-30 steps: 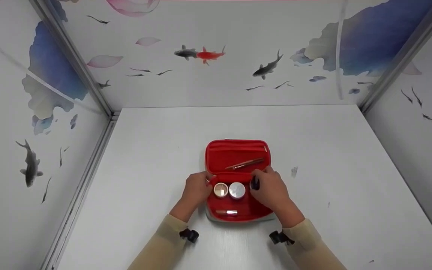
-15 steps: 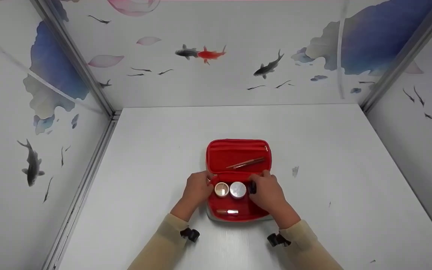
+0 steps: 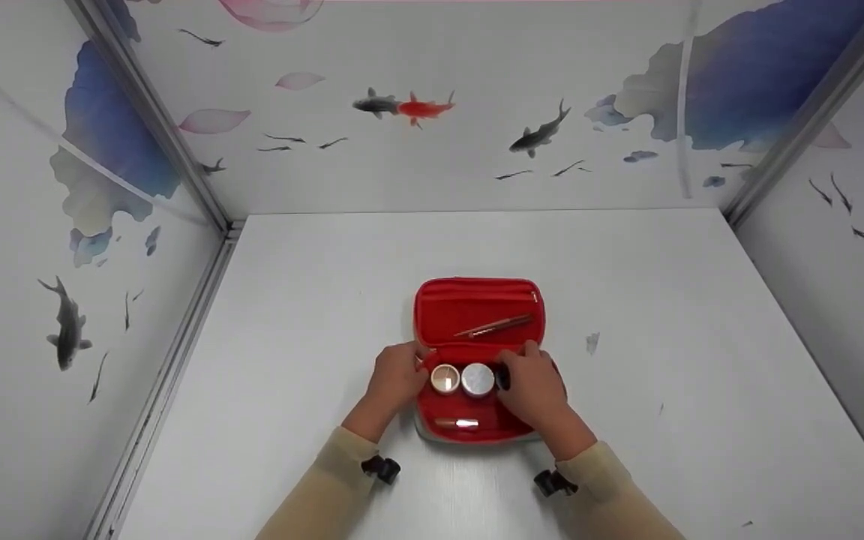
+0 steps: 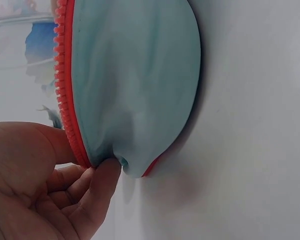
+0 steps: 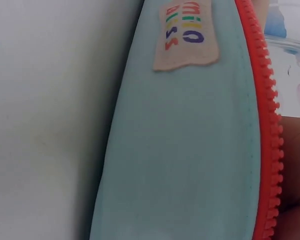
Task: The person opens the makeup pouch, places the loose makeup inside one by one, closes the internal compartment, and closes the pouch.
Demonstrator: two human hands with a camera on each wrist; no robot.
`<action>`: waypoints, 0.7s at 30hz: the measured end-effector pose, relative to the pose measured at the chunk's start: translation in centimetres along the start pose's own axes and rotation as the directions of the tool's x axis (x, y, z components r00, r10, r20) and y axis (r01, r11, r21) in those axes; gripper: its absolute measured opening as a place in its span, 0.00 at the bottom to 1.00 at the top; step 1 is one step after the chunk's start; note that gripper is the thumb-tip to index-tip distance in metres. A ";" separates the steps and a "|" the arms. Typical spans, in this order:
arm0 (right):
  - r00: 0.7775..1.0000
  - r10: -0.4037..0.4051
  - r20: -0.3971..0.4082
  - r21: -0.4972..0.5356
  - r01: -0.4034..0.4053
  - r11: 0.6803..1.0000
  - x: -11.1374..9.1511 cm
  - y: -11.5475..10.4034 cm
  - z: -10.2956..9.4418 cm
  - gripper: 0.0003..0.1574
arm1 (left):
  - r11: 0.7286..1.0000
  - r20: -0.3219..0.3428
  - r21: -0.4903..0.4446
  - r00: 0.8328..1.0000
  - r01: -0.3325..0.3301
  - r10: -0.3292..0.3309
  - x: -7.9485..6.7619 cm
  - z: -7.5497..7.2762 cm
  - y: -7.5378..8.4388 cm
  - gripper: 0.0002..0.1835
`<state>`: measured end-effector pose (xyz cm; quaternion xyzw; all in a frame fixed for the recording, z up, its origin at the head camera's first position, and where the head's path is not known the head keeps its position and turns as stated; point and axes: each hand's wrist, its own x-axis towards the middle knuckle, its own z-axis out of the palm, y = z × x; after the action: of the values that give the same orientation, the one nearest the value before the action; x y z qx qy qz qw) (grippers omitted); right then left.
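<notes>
A zippered pouch (image 3: 477,405), red inside and pale blue-green outside (image 4: 140,75), lies spread open in the head view. My left hand (image 3: 396,375) pinches its left side near the fold, thumb on the outer fabric by the red zipper teeth (image 4: 65,90). Inside the pouch, my right hand (image 3: 533,386) holds a small black object (image 3: 503,376) mostly hidden by the fingers. Beside that sit a gold-rimmed round jar (image 3: 445,379) and a silver-lidded jar (image 3: 478,380). A short tube with a shiny end (image 3: 456,424) lies nearer me. Slim brown sticks (image 3: 493,325) rest in the far half.
The pouch lies on a white table (image 3: 312,300). White panels printed with fish stand at the back (image 3: 462,165) and on both sides. A cloth label (image 5: 187,35) is sewn on the pouch's outer right side.
My right hand has moved a little left with the black object, bringing it closer to the silver-lidded jar. My left hand keeps its hold on the pouch's edge.
</notes>
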<state>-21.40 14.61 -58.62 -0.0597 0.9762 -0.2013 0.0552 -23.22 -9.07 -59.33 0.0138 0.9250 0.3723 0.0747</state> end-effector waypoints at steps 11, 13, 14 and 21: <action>0.999 -0.024 -0.033 0.040 0.026 0.999 -0.5 0.5 -0.7 0.32 | 1.000 -0.001 -0.002 1.000 -0.012 0.012 0.2 0.1 -0.2 0.08; 0.999 -0.027 -0.038 0.057 0.029 0.998 -0.5 0.7 -1.1 0.30 | 1.000 -0.007 0.002 1.000 -0.017 0.017 0.2 0.1 -0.3 0.08; 0.999 -0.029 -0.041 0.067 0.031 0.997 -0.5 0.8 -1.3 0.29 | 1.000 -0.008 0.000 1.000 -0.019 0.019 0.3 0.1 -0.3 0.08; 0.999 -0.011 -0.035 0.167 0.016 0.986 0.6 2.5 -4.0 0.35 | 0.994 0.054 -0.058 0.995 0.089 -0.086 0.4 -0.8 0.0 0.08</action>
<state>-22.75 18.37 -56.04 -0.0580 0.9562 -0.2840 0.0419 -23.74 -9.58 -58.85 -0.0195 0.9108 0.3961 0.1152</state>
